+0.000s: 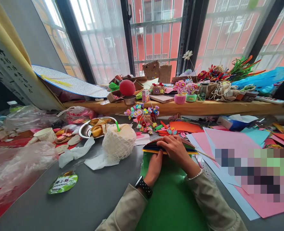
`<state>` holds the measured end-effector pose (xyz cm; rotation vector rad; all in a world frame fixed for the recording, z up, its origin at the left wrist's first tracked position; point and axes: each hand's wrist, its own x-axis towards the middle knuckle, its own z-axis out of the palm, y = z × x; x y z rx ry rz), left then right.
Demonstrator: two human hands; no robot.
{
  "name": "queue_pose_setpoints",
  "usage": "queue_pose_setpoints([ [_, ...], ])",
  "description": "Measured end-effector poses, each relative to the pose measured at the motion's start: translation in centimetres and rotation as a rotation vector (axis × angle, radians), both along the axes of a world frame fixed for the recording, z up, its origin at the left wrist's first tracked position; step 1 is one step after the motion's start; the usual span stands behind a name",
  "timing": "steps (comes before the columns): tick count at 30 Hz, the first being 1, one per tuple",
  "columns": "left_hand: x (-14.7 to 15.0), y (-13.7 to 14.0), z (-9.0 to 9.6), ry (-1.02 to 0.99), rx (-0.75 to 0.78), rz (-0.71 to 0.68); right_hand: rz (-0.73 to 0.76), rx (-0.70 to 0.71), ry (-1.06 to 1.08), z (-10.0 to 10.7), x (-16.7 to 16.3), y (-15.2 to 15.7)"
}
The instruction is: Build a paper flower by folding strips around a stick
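A stack of coloured paper sheets [145, 148] with yellow and dark edges lies at the middle of the desk, its upper sheets slightly raised. My left hand [154, 165], with a dark dotted watch band at the wrist, grips the near edge of the stack; some of its fingers are hidden beneath the sheets. From above, my right hand [176, 152], with a beaded bracelet, has its bent fingers on the top sheets and holds them. Under both forearms stretches a glossy green sheet [172, 195]. A ruler [205, 170] lies partly under my right sleeve.
A peeled coconut [119, 141] with a green straw stands on the left, near a metal bowl [82, 131] of peels. Pink paper [238, 139] and other sheets spread at the right. Crocheted flowers [142, 117] stand ahead. Plastic bags [28, 173] crowd the far left.
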<state>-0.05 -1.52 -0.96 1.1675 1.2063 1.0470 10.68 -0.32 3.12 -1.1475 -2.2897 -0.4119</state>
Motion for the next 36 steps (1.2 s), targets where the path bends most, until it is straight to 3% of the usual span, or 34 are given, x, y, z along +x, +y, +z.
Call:
queue_pose_setpoints([
  [14, -0.01, -0.23, 0.56, 0.008, -0.002, 0.024, 0.027, 0.012, 0.139, 0.07, 0.19, 0.03],
  [23, 0.10, -0.22, 0.40, -0.053, -0.038, -0.019, -0.162, 0.050, 0.099, 0.73, 0.41, -0.39],
  [36, -0.16, -0.13, 0.13, 0.023, 0.017, 0.000, -0.007, 0.215, 0.020, -0.25, 0.60, -0.03],
])
